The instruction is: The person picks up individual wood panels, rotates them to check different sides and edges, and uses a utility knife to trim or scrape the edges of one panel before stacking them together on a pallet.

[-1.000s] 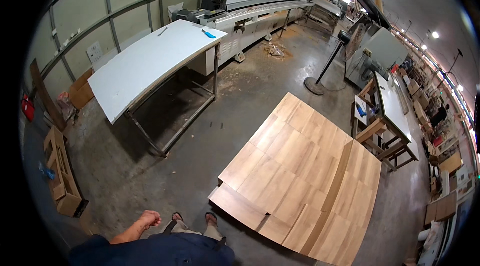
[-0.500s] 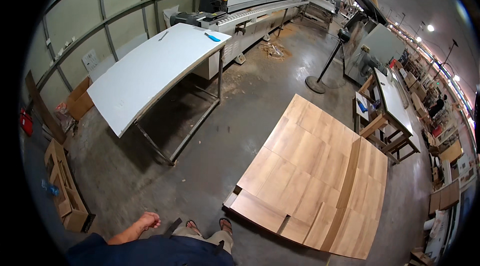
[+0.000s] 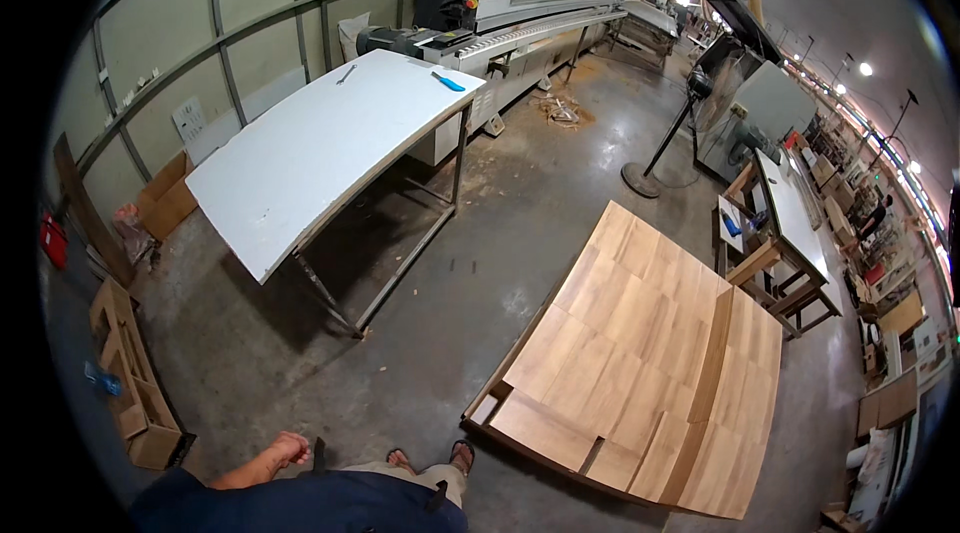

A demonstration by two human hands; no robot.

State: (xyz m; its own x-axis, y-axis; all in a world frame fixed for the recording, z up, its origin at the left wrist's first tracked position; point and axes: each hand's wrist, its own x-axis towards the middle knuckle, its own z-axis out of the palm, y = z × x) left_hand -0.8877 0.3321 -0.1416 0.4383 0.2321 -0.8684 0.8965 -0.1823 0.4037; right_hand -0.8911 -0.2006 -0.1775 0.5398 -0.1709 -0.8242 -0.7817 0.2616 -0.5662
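My left hand [image 3: 290, 450] hangs at my side at the lower left with its fingers curled in and nothing in it. My right hand is out of the picture. My two sandalled feet [image 3: 432, 457] stand on the concrete floor, just left of a low stack of light wooden panels [image 3: 650, 363]. The stack's near corner lies close to my feet. Ahead on the left stands a long white table [image 3: 330, 143] on a metal frame. A small blue tool [image 3: 448, 83] and a thin grey tool [image 3: 345, 75] lie at its far end.
A long grey machine [image 3: 520, 3] runs along the back behind the table. A round-based floor stand [image 3: 650, 148] and a white-topped workbench [image 3: 790, 233] stand to the right. A wooden crate [image 3: 130, 383] and a cardboard box [image 3: 165, 198] sit by the left wall.
The view has swung and drawn nearer: the white table and the panel stack look larger. My left hand stays low at my side with its fingers more curled.
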